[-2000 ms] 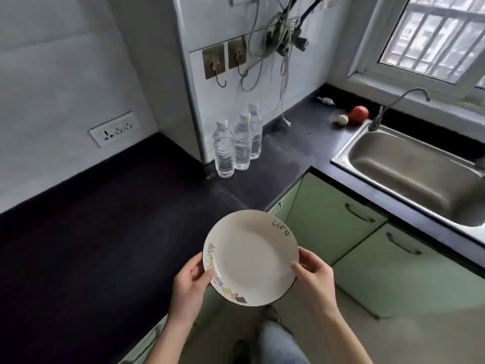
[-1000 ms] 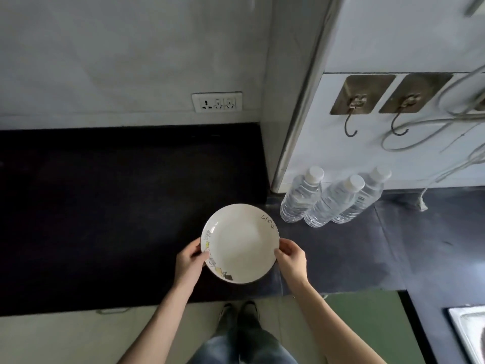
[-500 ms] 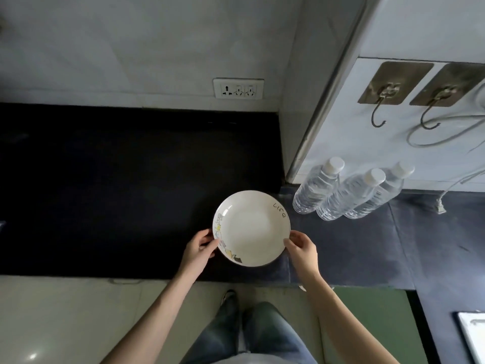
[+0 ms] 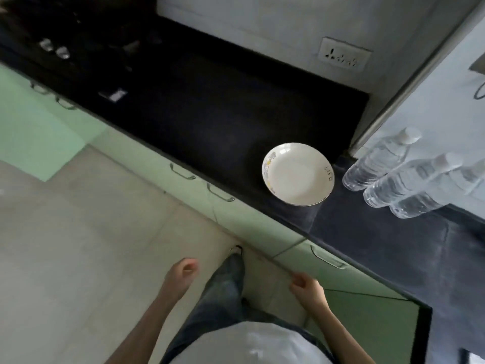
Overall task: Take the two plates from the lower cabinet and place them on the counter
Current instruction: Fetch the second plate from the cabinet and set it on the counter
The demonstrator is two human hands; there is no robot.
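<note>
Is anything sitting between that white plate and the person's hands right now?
Nothing visible does. The plate rests on the counter; the left hand and right hand hang empty below it, with only counter edge and floor between.

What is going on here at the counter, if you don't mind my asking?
A person is moving plates from a lower cabinet to the counter. One white plate sits near the counter's front edge, beside three water bottles. The left hand and right hand are both empty, loosely curled and low. No second plate is visible.
</note>
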